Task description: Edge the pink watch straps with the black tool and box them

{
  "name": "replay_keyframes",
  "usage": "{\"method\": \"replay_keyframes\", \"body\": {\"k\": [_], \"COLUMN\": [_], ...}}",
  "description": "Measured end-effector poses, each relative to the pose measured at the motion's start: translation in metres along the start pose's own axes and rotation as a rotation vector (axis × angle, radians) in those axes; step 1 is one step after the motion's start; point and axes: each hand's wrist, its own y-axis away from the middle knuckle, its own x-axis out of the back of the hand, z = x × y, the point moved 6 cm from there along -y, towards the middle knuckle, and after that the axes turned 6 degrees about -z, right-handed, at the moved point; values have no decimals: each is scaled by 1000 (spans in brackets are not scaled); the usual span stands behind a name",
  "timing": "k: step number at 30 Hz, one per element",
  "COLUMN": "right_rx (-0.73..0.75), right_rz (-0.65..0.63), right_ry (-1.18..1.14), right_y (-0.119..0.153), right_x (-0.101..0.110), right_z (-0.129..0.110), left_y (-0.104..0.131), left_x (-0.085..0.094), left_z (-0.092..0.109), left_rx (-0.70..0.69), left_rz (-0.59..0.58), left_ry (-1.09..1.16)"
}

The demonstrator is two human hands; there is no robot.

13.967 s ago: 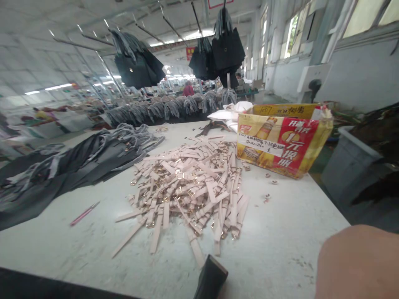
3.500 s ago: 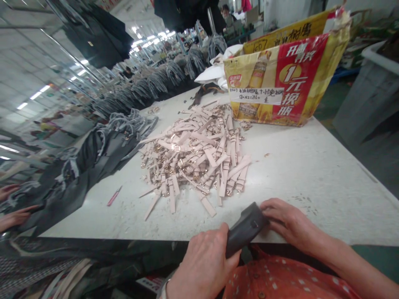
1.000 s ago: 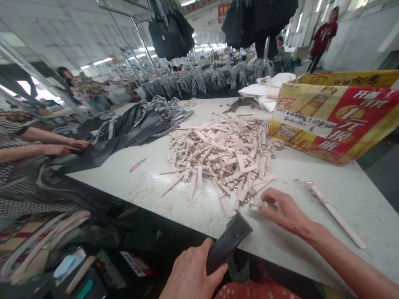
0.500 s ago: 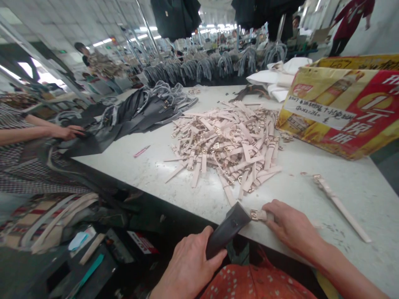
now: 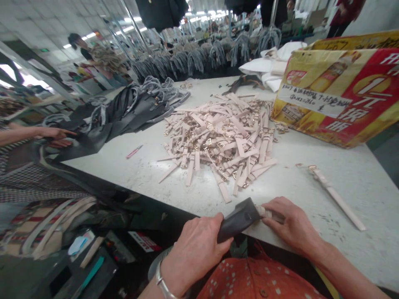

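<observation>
My left hand (image 5: 196, 249) is wrapped round a black hand-held tool (image 5: 238, 222) with a blunt, wide end; its exact kind does not show. In my right hand (image 5: 291, 224) a pale pink buckle strap (image 5: 264, 211) is pinched between thumb and fingers. The strap's buckle end meets the tool's wide end at the table's near edge, and the buckle itself is hidden there. Just beyond both hands lies a heap of similar pink straps (image 5: 218, 141) with gold buckles. A single strap (image 5: 338, 197) lies apart, to the right of my right hand.
A yellow and red carton (image 5: 330, 95) stands at the right. Dark bag pieces (image 5: 124, 112) are piled at the left, where a co-worker's hand (image 5: 57, 137) touches them. A small pink cutter (image 5: 134, 151) lies on the white table (image 5: 143, 174). White bundles (image 5: 274, 66) lie behind.
The tool has moved right to the strap, and its end now covers the buckle seen before. The view has shifted slightly. The co-worker's hand has changed its pose.
</observation>
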Motion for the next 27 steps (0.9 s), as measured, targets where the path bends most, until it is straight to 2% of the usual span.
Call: {"method": "replay_keyframes", "body": {"k": [3, 13, 15, 21, 27], "right_rx": [34, 109, 118, 114, 171], "right_rz": [-6, -159, -135, 64, 66], "right_ry": [30, 106, 65, -84, 17], "right_y": [1, -1, 2, 9, 7], "right_x": [-1, -1, 1, 7, 10], "right_z": [-1, -4, -2, 5, -1], "left_y": [0, -7, -8, -8, -9], "left_x": [3, 13, 12, 9, 8], "left_z": [-1, 4, 4, 3, 4], "left_rx": [-3, -70, -70, -52, -54], "left_rz": [-4, -41, -68, -97, -99], "left_ry": [-15, -4, 29, 72, 56]}}
